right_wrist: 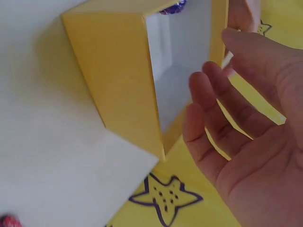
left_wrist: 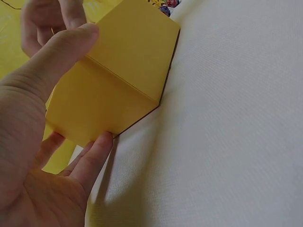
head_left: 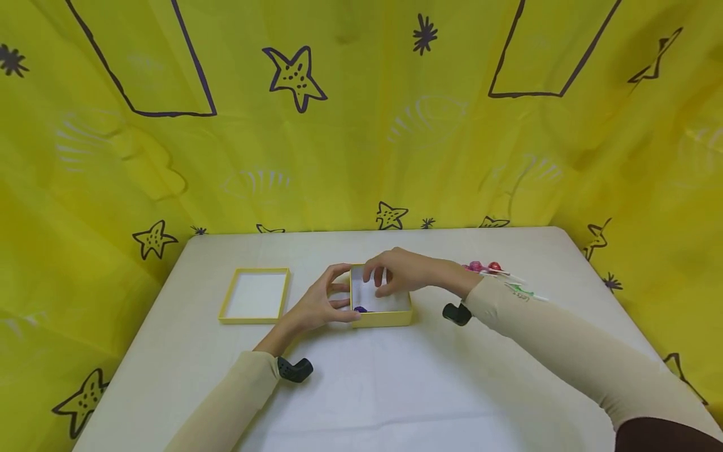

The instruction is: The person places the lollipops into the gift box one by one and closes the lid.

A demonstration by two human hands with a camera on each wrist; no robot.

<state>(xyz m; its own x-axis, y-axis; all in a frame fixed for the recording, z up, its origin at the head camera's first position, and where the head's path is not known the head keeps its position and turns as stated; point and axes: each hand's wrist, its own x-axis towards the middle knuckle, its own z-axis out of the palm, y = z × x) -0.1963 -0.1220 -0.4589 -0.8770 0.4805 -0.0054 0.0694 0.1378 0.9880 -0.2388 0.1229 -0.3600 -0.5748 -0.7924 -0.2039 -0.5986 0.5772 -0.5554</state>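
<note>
An open yellow box [head_left: 385, 319] with a white inside stands on the table. My left hand [head_left: 316, 301] grips its left side, thumb at the front corner and fingers along the wall. Inside the box, at the front left corner, a purple-wrapped candy [right_wrist: 174, 7] shows. Over the box opening is my right hand [head_left: 400, 271], its fingers loosely bent and apart with nothing between them. The right wrist view has those fingertips [right_wrist: 193, 125] beside the box's rim. In the left wrist view the thumb [left_wrist: 61, 52] lies over the box's upper edge.
To the left lies a shallow yellow-edged box lid [head_left: 254, 322], white inside. Several lollipops, including a red one [head_left: 494, 267] and a pink one [head_left: 476, 266], lie right of the box, partly behind my right forearm. A yellow patterned curtain [head_left: 350, 157] hangs behind the white table [head_left: 361, 389].
</note>
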